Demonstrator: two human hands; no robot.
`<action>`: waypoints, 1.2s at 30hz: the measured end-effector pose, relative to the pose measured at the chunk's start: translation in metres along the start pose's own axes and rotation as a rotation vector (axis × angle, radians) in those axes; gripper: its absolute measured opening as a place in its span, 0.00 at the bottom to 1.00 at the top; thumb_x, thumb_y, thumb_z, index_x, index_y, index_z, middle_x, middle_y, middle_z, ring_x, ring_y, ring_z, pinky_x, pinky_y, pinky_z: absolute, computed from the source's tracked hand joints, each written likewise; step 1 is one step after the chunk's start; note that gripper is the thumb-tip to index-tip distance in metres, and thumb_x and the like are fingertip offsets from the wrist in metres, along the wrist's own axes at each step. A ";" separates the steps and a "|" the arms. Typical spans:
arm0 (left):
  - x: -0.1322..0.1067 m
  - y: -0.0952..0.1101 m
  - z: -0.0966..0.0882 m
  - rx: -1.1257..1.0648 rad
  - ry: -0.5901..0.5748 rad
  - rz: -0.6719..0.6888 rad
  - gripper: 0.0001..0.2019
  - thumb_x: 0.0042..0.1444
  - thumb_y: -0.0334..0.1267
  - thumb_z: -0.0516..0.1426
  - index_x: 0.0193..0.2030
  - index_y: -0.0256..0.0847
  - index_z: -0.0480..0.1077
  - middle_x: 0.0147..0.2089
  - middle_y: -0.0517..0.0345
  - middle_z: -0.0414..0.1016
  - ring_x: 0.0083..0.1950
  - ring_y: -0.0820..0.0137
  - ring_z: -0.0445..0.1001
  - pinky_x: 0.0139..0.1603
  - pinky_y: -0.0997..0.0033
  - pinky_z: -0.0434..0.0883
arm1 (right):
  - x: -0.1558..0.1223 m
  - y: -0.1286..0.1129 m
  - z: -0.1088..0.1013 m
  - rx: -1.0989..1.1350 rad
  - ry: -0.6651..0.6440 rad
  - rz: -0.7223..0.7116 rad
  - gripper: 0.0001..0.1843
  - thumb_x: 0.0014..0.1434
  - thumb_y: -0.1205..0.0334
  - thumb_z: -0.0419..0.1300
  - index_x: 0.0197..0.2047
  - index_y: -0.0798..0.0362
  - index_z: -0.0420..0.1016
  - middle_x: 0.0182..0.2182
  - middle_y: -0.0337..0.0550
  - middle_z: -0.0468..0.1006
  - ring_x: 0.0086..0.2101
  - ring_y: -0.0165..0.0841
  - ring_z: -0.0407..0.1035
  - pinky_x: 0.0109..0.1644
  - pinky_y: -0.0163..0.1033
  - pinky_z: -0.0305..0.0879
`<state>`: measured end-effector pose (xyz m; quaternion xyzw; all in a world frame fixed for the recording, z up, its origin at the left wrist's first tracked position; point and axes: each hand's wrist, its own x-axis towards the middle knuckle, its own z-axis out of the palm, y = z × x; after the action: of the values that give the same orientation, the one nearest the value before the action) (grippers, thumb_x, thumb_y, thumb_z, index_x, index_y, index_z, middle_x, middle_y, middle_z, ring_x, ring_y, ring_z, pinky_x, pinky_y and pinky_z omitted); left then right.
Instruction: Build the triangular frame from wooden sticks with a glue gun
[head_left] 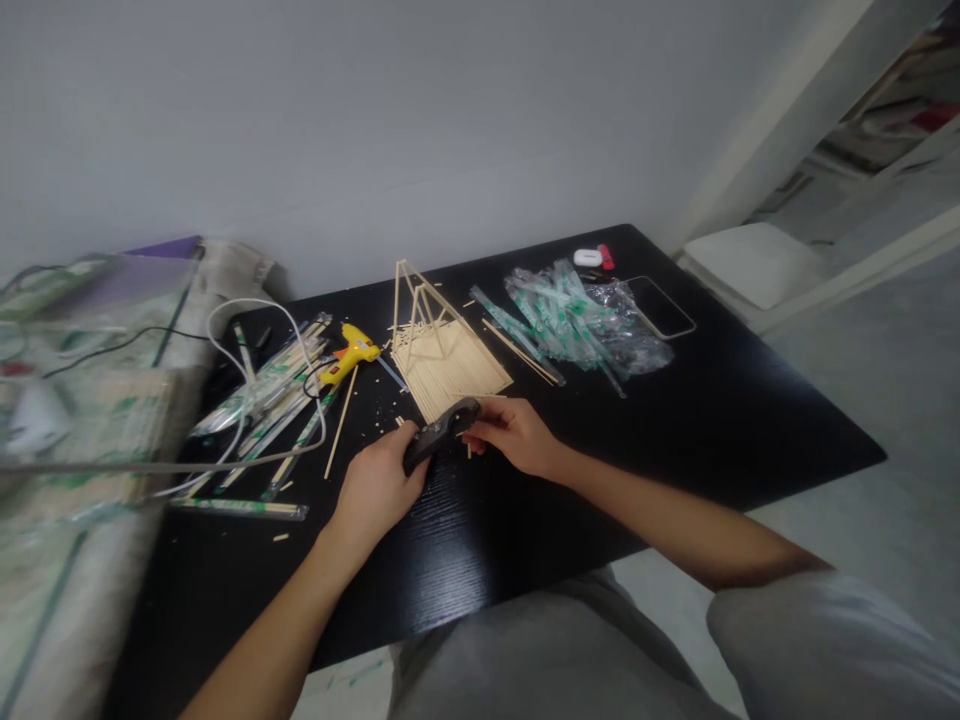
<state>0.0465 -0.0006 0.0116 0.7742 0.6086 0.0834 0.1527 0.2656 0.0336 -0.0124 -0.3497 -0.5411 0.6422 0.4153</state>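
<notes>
My left hand (381, 482) is wrapped round a black hand cutter (442, 432), its curved head pointing up and to the right. Close to that head, my right hand (521, 434) is closed in a pinch on a thin wooden stick (493, 398), mostly hidden by the fingers. Just beyond both hands lies a flat panel of wooden sticks (457, 368) set side by side. A triangular frame of sticks (420, 300) stands upright on its far part.
A yellow glue gun (351, 353) with a white cable (247, 375) lies left of the panel, among packaged chopsticks (281, 400). To the right are crumpled plastic wrappers (559, 310), a phone (660, 306) and a white case (587, 257). Small stick scraps litter the black table (720, 400).
</notes>
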 end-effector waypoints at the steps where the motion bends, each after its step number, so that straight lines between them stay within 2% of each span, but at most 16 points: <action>1: 0.000 0.000 0.000 0.002 0.004 0.007 0.03 0.63 0.37 0.54 0.42 0.44 0.68 0.38 0.55 0.79 0.40 0.61 0.79 0.39 0.67 0.69 | 0.000 0.000 0.000 -0.001 -0.003 -0.002 0.20 0.56 0.46 0.70 0.33 0.56 0.76 0.27 0.40 0.78 0.25 0.29 0.71 0.32 0.34 0.70; 5: 0.000 -0.001 0.000 -0.031 0.016 0.041 0.04 0.64 0.36 0.54 0.44 0.44 0.68 0.41 0.53 0.78 0.43 0.60 0.79 0.43 0.65 0.71 | 0.001 0.002 -0.002 0.009 -0.037 -0.010 0.19 0.57 0.47 0.69 0.33 0.57 0.77 0.28 0.41 0.78 0.26 0.29 0.71 0.32 0.35 0.70; 11: 0.000 -0.003 -0.001 -0.085 0.030 0.070 0.03 0.64 0.36 0.53 0.43 0.43 0.67 0.42 0.53 0.77 0.43 0.60 0.78 0.44 0.64 0.71 | 0.002 0.004 -0.003 0.033 -0.079 -0.035 0.19 0.59 0.47 0.68 0.34 0.57 0.76 0.28 0.41 0.78 0.26 0.28 0.72 0.32 0.35 0.70; 23: -0.002 -0.003 -0.002 -0.024 0.007 0.035 0.02 0.63 0.35 0.53 0.38 0.45 0.64 0.34 0.57 0.75 0.36 0.63 0.77 0.36 0.69 0.67 | 0.000 0.001 -0.001 0.008 -0.080 -0.054 0.20 0.61 0.47 0.65 0.33 0.57 0.75 0.26 0.40 0.76 0.25 0.27 0.70 0.32 0.34 0.68; 28: -0.002 -0.002 -0.003 0.019 0.026 0.035 0.01 0.63 0.36 0.53 0.39 0.44 0.65 0.35 0.55 0.77 0.37 0.60 0.78 0.37 0.67 0.67 | 0.000 0.003 0.000 0.012 -0.073 -0.065 0.20 0.61 0.46 0.66 0.33 0.57 0.75 0.27 0.39 0.76 0.25 0.27 0.70 0.31 0.33 0.67; 36: -0.001 -0.004 -0.001 -0.035 0.045 0.075 0.02 0.63 0.36 0.53 0.40 0.44 0.66 0.39 0.54 0.77 0.41 0.60 0.78 0.41 0.65 0.69 | 0.000 0.001 -0.003 -0.012 -0.106 -0.049 0.20 0.63 0.46 0.64 0.33 0.57 0.76 0.28 0.41 0.77 0.26 0.28 0.71 0.32 0.34 0.69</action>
<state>0.0423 -0.0003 0.0113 0.7916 0.5808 0.1170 0.1496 0.2678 0.0347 -0.0140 -0.3040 -0.5746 0.6464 0.3995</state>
